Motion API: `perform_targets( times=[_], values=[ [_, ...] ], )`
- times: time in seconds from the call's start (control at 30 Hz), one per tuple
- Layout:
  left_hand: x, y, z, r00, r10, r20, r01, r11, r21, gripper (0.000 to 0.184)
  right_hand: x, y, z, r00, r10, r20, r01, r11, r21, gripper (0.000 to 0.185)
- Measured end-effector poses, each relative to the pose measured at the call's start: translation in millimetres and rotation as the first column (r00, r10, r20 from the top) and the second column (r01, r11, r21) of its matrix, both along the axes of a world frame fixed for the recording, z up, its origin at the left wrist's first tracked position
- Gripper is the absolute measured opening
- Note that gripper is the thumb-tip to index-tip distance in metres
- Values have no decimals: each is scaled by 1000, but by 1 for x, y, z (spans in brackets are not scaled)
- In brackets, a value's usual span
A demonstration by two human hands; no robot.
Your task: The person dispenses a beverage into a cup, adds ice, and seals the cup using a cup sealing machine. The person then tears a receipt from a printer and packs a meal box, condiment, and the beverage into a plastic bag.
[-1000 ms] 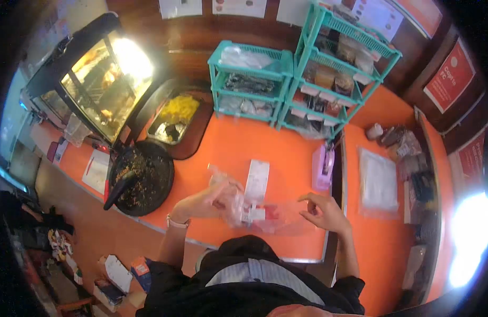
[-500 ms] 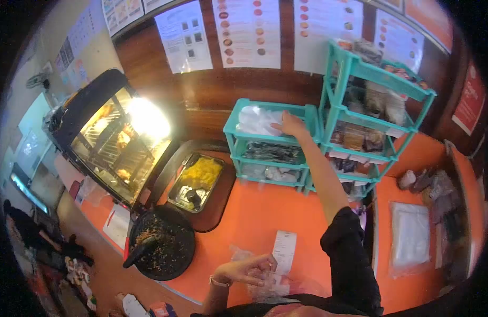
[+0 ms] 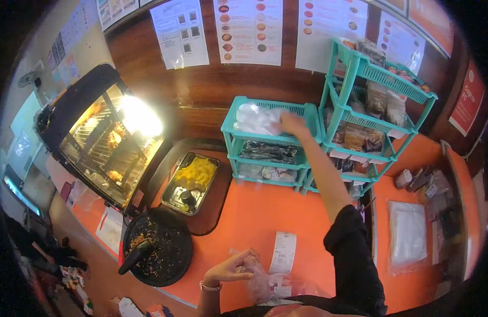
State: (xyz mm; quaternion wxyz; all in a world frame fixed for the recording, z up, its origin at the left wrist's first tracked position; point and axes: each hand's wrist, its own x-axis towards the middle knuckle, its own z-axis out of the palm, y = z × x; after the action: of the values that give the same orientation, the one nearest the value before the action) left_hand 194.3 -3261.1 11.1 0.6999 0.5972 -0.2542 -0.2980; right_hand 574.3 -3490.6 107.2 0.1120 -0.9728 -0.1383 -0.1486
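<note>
My right hand point(image 3: 294, 126) reaches into the top basket of a low turquoise rack point(image 3: 227, 122), its fingers at a heap of thin white plastic pieces point(image 3: 254, 118). Motion smears those fingers, so their grip is unclear. Low on the orange counter, my left hand point(image 3: 234, 268) has its fingers closed at the top of a crumpled clear plastic bag point(image 3: 259, 285). What the bag contains cannot be made out. Beside the bag lies a printed receipt point(image 3: 283, 251).
To the left stand a black mortar with a pestle point(image 3: 158, 248), a metal tray of yellow food point(image 3: 194, 179) and a lit display warmer point(image 3: 104, 137). A taller turquoise rack point(image 3: 381, 113) with packets rises at right, near a stack of clear bags point(image 3: 408, 232).
My left hand has drawn its fingers together on the clear bag and lifted it slightly. My right hand stays at the white plastic in the top basket, now more blurred.
</note>
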Motion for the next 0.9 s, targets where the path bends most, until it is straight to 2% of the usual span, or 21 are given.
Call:
perform_targets(
  times=[0.13, 0.2, 0.33, 0.4, 0.43, 0.47, 0.53, 0.57, 0.6, 0.63, 0.67, 0.73, 0.8, 0.83, 0.9],
  values=[
    [7, -4, 8, 990, 0, 142, -12, 996, 83, 43, 22, -1, -21, 997, 19, -76, -14, 998, 59, 22],
    [12, -1, -2, 971, -14, 240, -35, 979, 199, 44, 17, -7, -13, 987, -13, 163, -14, 986, 164, 22],
    [20, 5, -1, 987, 2, 159, -38, 974, 221, 43, 2, -18, 21, 976, -114, 185, 60, 960, 275, 19],
    [31, 8, 12, 986, -10, 165, -17, 987, 162, 40, -4, -22, 25, 980, -80, 182, -20, 869, 494, 16],
    [39, 10, 20, 987, -15, 163, -12, 987, 160, 40, -3, -24, 20, 980, -85, 180, -15, 871, 492, 16],
    [51, 13, 30, 950, 33, 309, -106, 969, 223, 40, -3, -25, 12, 981, -56, 185, -33, 895, 444, 16],
    [85, 12, 60, 791, 101, 604, -318, 910, 265, 39, -10, -28, 9, 982, -30, 184, -46, 918, 394, 15],
    [106, 9, 77, 660, 124, 741, -428, 873, 235, 38, -14, -31, 16, 972, -7, 233, -113, 861, 496, 15],
    [138, -2, 68, 738, 399, 544, -432, 899, -72, 35, -17, -31, 23, 958, 10, 287, -184, 788, 587, 16],
    [172, -8, 82, 555, 418, 719, -578, 815, -27, 38, -18, -30, 21, 957, 12, 290, -186, 791, 582, 16],
    [199, -22, 104, 393, 434, 811, -721, 693, -22, 47, -19, -29, 16, 944, 27, 328, -224, 782, 582, 16],
    [265, -51, 119, 73, 504, 861, -783, 563, -263, 56, -23, -27, 9, 925, 47, 377, -269, 781, 563, 15],
    [334, -73, 112, 61, 461, 885, -767, 589, -254, 50, -28, -25, 3, 936, 65, 347, -292, 696, 656, 16],
    [345, -78, 112, 52, 464, 884, -760, 593, -266, 50, -30, -25, 1, 931, 60, 359, -296, 700, 650, 16],
    [359, -91, 116, 313, 436, 844, -716, 692, -92, 38, -32, -31, -2, 930, 58, 364, -302, 685, 663, 15]
  ],
)
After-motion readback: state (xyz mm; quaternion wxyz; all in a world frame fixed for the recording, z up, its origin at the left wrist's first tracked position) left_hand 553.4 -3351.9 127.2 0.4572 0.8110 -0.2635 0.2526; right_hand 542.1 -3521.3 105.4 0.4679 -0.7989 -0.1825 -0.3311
